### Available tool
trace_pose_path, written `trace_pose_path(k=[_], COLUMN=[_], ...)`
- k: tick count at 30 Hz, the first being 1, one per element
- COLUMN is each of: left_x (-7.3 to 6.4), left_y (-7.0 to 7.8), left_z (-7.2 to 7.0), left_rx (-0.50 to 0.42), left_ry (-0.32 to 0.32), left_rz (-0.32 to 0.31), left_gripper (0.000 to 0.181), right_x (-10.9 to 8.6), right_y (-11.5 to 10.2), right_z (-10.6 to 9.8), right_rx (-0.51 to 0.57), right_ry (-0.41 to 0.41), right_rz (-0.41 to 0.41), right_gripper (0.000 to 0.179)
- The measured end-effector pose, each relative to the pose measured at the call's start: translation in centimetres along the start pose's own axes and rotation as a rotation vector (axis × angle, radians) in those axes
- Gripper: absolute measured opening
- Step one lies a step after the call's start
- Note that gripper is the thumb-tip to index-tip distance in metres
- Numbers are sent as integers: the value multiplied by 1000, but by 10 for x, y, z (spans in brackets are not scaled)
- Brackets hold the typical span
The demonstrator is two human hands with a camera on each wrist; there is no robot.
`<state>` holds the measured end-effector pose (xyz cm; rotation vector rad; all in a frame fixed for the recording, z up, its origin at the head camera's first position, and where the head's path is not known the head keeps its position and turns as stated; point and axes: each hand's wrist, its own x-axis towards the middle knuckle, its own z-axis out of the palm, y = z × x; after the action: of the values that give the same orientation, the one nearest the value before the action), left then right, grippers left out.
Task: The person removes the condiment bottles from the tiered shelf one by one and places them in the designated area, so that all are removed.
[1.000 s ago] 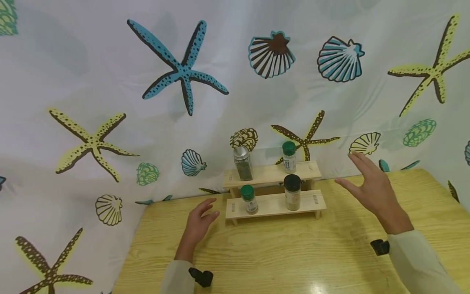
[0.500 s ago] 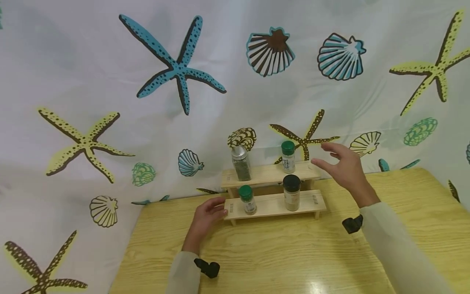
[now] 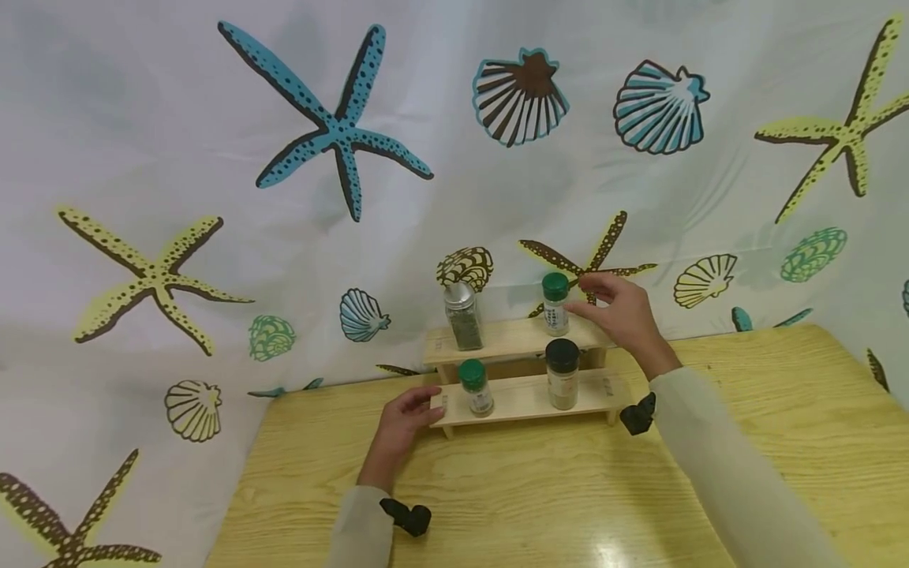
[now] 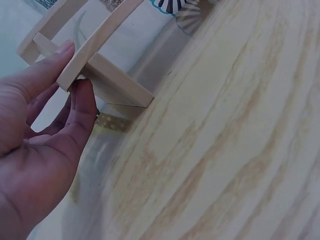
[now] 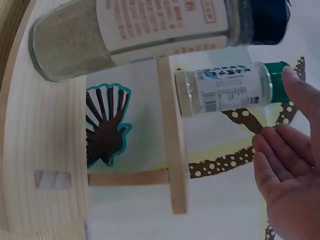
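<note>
A two-step wooden spice rack [image 3: 514,401] stands against the backdrop with several jars on it. My left hand [image 3: 403,422] pinches the left end of its lower step; the thumb lies on top and fingers curl beneath in the left wrist view. My right hand [image 3: 623,314] is beside the green-capped spice jar [image 3: 555,315] on the upper step. In the right wrist view its thumb [image 5: 300,87] overlaps the green cap [image 5: 276,80]; whether it touches cannot be told. The other fingers are apart from the jar. A metal-lidded jar of green flakes [image 3: 465,323] shares that step.
On the lower step stand a small green-capped jar [image 3: 476,392] at left and a larger black-capped jar [image 3: 563,379] at right, in front of the upper jar. The wooden table [image 3: 511,489] extends toward me. A shell-and-starfish cloth [image 3: 426,237] hangs behind.
My right hand has moved left from beyond the rack to the upper green-capped jar. My left hand has moved right and taken hold of the rack's lower step. The jars stay put.
</note>
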<state>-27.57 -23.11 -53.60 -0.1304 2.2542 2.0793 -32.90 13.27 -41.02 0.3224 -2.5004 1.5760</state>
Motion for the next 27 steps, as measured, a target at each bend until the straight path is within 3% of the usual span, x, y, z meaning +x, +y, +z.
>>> trace_pose_path(k=[5, 13, 27], left_x=[2, -1, -4], left_y=[-5, 2, 9], left_z=[0, 1, 3], left_rx=[-63, 17, 10], left_ry=[-11, -48, -34], left_rz=[-13, -1, -41], left_gripper=[42, 37, 39], right_x=[4, 4, 6], right_y=[-2, 2, 0], right_z=[12, 28, 36], right_rx=[23, 58, 56], right_ry=[-1, 6, 3], right_rz=[20, 54, 39], right_gripper=[53, 54, 50])
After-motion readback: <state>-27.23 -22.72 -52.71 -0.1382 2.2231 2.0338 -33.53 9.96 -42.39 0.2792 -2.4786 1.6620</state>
